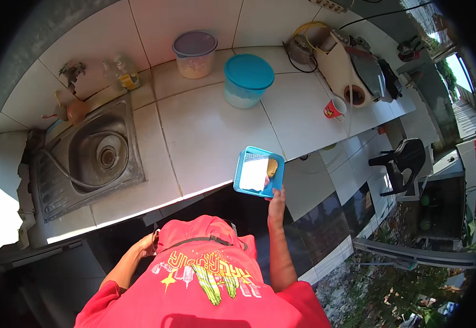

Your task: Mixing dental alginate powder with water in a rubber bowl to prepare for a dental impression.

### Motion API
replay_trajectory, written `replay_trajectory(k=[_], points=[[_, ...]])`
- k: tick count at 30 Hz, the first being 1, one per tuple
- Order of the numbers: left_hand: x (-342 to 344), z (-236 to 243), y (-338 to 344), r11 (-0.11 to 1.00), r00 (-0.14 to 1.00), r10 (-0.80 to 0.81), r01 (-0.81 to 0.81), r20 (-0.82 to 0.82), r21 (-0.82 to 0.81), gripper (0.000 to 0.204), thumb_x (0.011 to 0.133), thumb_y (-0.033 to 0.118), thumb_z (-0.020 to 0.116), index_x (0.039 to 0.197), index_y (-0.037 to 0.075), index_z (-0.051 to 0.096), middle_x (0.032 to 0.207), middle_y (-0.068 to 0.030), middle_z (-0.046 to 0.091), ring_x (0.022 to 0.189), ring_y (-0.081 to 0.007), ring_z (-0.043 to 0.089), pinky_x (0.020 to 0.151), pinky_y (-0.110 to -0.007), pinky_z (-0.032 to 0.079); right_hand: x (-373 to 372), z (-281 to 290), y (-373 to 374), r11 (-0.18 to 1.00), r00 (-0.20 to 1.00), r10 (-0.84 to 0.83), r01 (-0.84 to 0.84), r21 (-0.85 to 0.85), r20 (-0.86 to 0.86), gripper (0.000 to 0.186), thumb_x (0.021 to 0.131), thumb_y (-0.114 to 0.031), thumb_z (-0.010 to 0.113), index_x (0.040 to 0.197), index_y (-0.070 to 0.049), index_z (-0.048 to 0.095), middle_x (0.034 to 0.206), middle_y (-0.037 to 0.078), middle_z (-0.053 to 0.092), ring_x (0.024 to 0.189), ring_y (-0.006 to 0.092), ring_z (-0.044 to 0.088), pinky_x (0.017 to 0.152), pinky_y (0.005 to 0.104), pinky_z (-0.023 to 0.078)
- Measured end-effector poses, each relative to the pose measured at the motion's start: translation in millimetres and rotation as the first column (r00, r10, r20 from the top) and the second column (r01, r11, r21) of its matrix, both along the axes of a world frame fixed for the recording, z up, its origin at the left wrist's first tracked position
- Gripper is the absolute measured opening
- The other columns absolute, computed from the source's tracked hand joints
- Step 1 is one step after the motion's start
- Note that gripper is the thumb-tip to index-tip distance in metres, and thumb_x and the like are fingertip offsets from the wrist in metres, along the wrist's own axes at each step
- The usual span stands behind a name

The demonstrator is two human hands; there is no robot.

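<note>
My right hand (276, 201) grips the near right corner of a small light-blue plastic basket (279, 186) at the counter's front edge. Inside lie a flat white item (253, 174), a yellow-brown piece (272, 167) and a bit of something pink; what kinds of things these are, I cannot make out. By my waist, beside the red shirt, is my left hand (151, 244); its fingers are mostly hidden. A round tub with a teal lid (249, 71) stands farther back on the counter, beyond the basket.
A steel sink (135, 158) with a hose is set into the tiled counter at left, bottles (127, 76) behind it. A purple-lidded tub (195, 46) stands against the wall. At right are a red cup (334, 108), a cream appliance (336, 68) and a black chair (404, 161).
</note>
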State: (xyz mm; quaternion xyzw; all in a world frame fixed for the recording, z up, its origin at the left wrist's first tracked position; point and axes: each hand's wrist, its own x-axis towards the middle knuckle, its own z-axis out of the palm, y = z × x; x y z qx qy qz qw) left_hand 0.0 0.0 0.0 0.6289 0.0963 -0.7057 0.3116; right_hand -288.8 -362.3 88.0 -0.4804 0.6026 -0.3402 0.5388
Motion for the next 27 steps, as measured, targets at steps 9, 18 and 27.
replay_trajectory(k=[9,18,27], points=[[-87.5,110.1,-170.2,0.884,0.678,-0.438,0.443,0.59,0.147,0.056,0.091,0.043,0.055,0.131,0.004,0.053,0.096,-0.0153,0.069,0.088,-0.027,0.067,0.078,-0.037,0.051,66.3,-21.7,-166.3,0.794,0.76,0.524,-0.599,-0.104,-0.384,0.041,0.092,-0.02,0.054,0.128,-0.001,0.051,0.116,0.023,0.053,0.109,0.036,0.053,0.094,0.0438,0.043],[-90.8,159.9,-273.4,0.934,0.516,-0.152,0.355,0.843,-0.049,0.047,0.088,0.018,0.062,0.13,0.0,0.052,0.091,-0.0156,0.068,0.08,-0.0288,0.068,0.077,-0.036,0.053,95.4,62.7,-244.2,0.412,0.825,0.352,-0.561,-0.718,-0.443,0.056,0.084,-0.016,0.069,0.134,-0.008,0.046,0.135,0.013,0.044,0.123,0.0329,0.047,0.101,0.0443,0.041],[-42.7,141.4,-450.2,0.764,0.642,0.425,0.123,0.638,-0.634,0.053,0.096,0.022,0.051,0.143,0.002,0.035,0.131,-0.0205,0.053,0.115,-0.0307,0.057,0.095,-0.038,0.047,157.3,79.1,-308.7,-0.29,0.342,0.248,-0.866,-0.407,-0.906,0.058,0.084,-0.023,0.069,0.137,-0.012,0.048,0.143,0.011,0.044,0.133,0.0279,0.042,0.111,0.0426,0.033]])
